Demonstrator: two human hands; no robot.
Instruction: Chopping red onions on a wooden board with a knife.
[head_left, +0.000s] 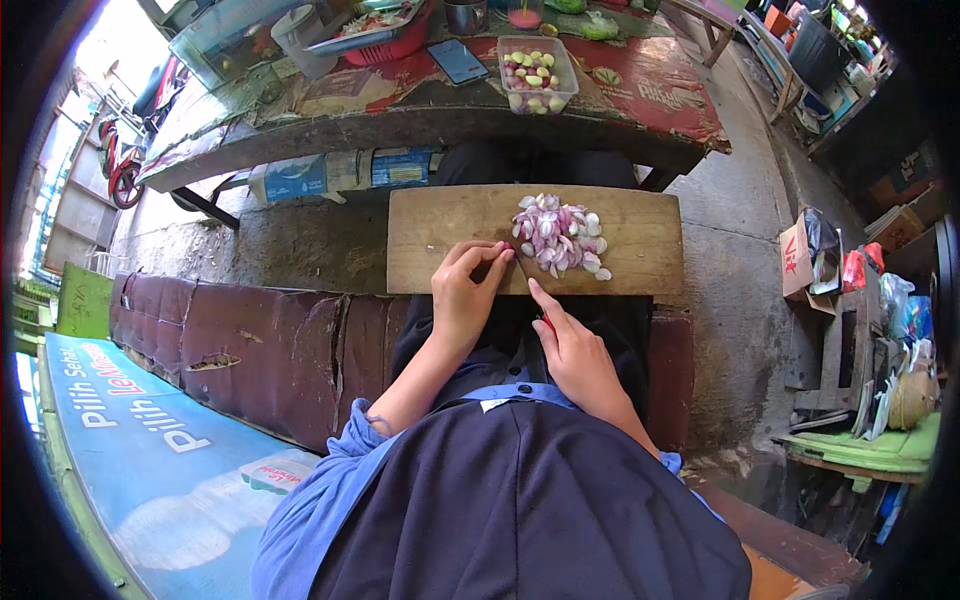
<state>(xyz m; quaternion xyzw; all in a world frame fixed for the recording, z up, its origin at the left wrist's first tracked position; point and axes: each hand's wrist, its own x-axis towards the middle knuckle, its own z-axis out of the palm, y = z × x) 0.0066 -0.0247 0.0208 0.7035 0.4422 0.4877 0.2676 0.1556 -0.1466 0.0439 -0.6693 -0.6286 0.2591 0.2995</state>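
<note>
Across my lap lies a wooden cutting board (442, 214). My left hand (466, 281) pinches a small shallot piece (508, 247) against the board between thumb and fingertips. Just right of it, my right hand (566, 334) grips a knife by its red handle (548, 322), index finger stretched along the top. The thin blade (524, 268) points away from me beside the shallot piece, and much of the handle is hidden by my fingers. A heap of thinly sliced shallots (555, 232) spreads over the board's right half, with a few slices loose at its edge.
Beyond the board stands a low table (420, 101). On it are a clear plastic container (536, 105) of peeled shallots and garlic, a phone (457, 61), a red basket (390, 46) and a metal cup (466, 16). I sit on a torn brown bench (255, 345).
</note>
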